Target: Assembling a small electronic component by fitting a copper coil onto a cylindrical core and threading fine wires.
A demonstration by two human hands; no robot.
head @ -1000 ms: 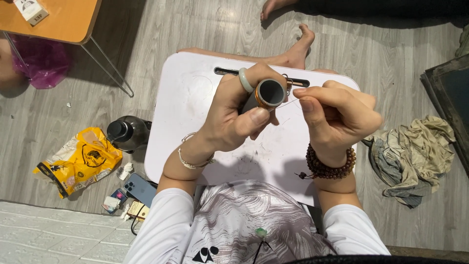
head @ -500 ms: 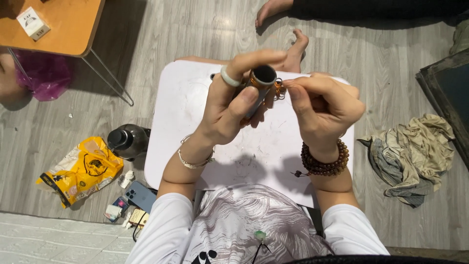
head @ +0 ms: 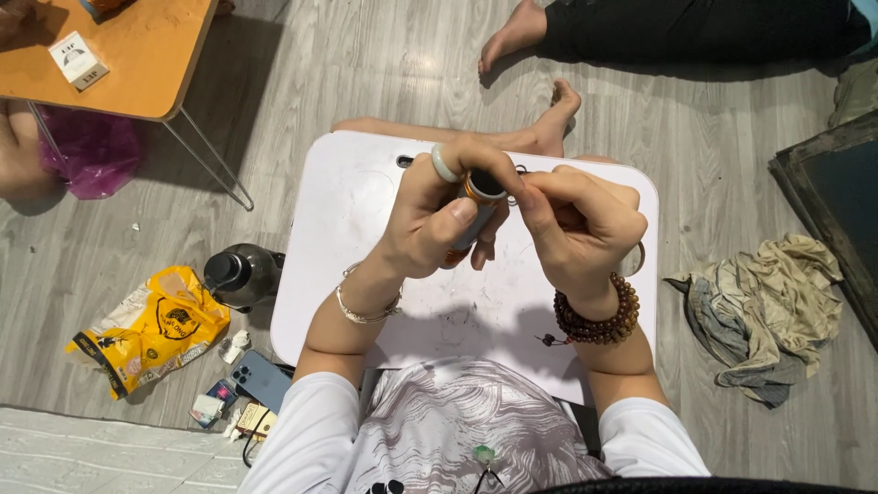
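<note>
Raised a little nearer the white lap tray (head: 366, 274) than a second ago — small dark orange-banded cylinder (head: 477, 203) clamped in left hand (head: 434, 215), right hand (head: 576, 224) pinched shut at its open rim.

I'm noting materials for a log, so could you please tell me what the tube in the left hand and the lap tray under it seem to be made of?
The tube in the left hand looks like metal: grey-brown with an orange band and a dull sheen, though coated plastic is possible. The lap tray looks like white plastic or laminate: a smooth matt face, rounded corners and faint scuff marks.
</note>
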